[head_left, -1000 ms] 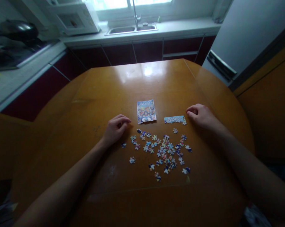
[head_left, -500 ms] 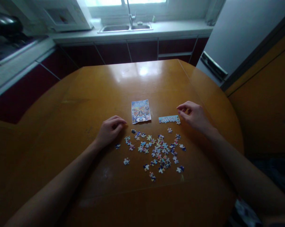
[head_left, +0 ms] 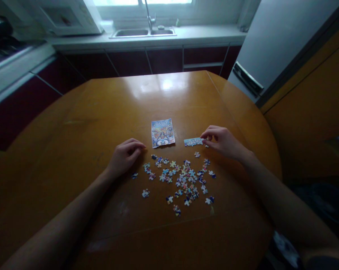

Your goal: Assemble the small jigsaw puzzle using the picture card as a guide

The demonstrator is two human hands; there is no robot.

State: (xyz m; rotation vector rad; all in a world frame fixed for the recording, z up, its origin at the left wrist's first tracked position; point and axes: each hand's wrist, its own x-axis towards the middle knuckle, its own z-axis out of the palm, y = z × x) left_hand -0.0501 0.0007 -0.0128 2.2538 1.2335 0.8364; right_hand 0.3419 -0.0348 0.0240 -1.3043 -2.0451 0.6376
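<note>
My right hand [head_left: 221,140] is at the right end of a joined strip of jigsaw pieces [head_left: 193,141], thumb and forefinger pinching that end and covering part of it. The strip lies flat on the table and is light blue with lettering. My left hand [head_left: 126,155] rests on the wood with loosely curled fingers and nothing in it. Between the hands lies a small picture sheet [head_left: 163,133] with a blue cartoon penguin at its bottom. Nearer to me spreads a heap of loose jigsaw pieces [head_left: 186,178]. One single piece [head_left: 197,154] lies just below the strip.
The wooden table [head_left: 102,112] has angled far corners. Beyond it runs a counter with a double sink [head_left: 132,33] and dark red cabinets [head_left: 163,60]. A fridge [head_left: 266,41] stands at the right, a stove [head_left: 9,54] at the left.
My right hand has moved left and slightly down onto the right end of the strip. My left hand stays where it was on the table. The whole view has shifted slightly.
</note>
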